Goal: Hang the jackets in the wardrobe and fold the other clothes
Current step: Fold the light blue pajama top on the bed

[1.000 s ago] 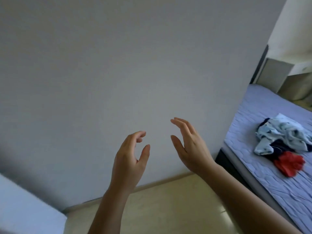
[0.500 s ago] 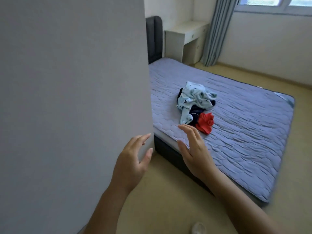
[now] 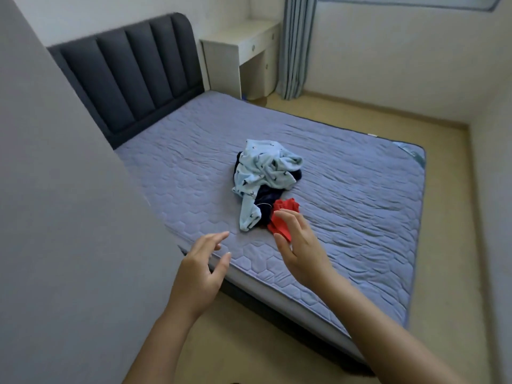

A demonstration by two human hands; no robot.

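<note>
A home bedroom: quilted bed [image 3: 346, 189] with padded headboard [image 3: 133, 73], curtain [image 3: 295, 45], perhaps a white desk [image 3: 249, 42].

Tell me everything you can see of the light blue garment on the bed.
The light blue garment is soft, fleecy-looking fabric with small dark printed marks. It lies crumpled, unfolded, on top of a dark navy garment near the middle of the bed, one long part trailing toward the near edge. A red garment lies beside it.
</note>
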